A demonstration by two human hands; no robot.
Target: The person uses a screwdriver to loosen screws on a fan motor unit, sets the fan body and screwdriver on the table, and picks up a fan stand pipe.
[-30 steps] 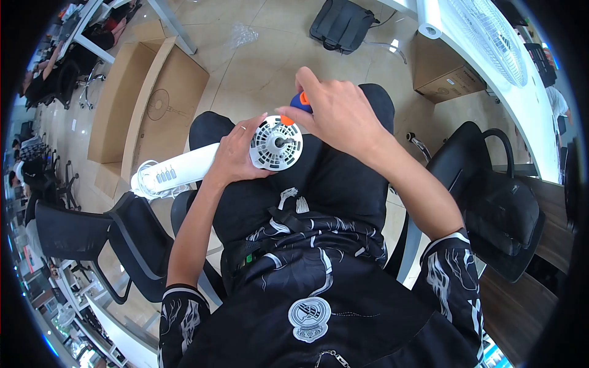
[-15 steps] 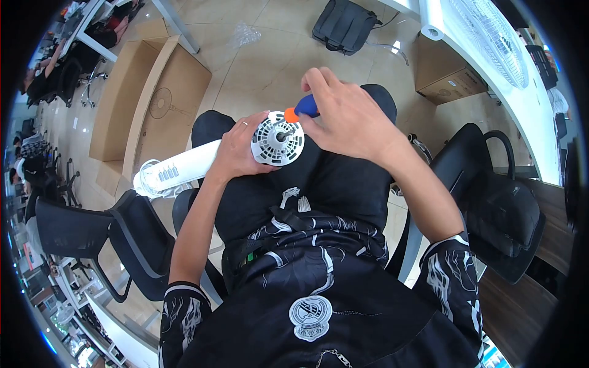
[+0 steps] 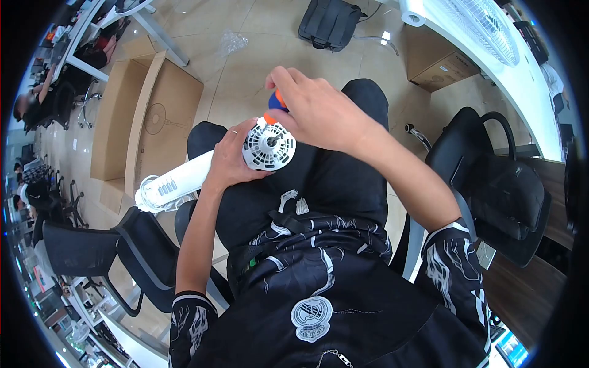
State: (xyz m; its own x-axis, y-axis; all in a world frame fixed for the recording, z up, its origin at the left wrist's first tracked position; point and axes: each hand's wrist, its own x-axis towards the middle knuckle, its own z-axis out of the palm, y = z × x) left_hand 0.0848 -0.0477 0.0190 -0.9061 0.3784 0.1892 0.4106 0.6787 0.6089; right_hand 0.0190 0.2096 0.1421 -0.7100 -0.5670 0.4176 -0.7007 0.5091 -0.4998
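Note:
Across my lap lies a white electric fan [image 3: 193, 175] without its blades; its round, slotted motor housing [image 3: 262, 154] faces up and a metal shaft sticks out of the middle. My left hand [image 3: 229, 161] is wrapped round the side of that housing, a ring on one finger. My right hand [image 3: 328, 113] grips a screwdriver [image 3: 278, 101] with a blue and orange handle. The screwdriver stands over the upper rim of the housing, its tip near the slots. Whether the tip sits in a screw I cannot tell.
An open cardboard box [image 3: 172, 101] with a fan drawing stands at the left. A black backpack [image 3: 331, 24] and a crumpled plastic bag [image 3: 233, 43] lie on the floor ahead. On the white table [image 3: 521, 104] at right is a fan grille [image 3: 481, 30]. Black chairs [image 3: 144, 257] flank me.
My right hand and the screwdriver have shifted left, from the housing's upper right to its upper rim, and the handle now stands more upright. My left hand keeps its hold on the housing.

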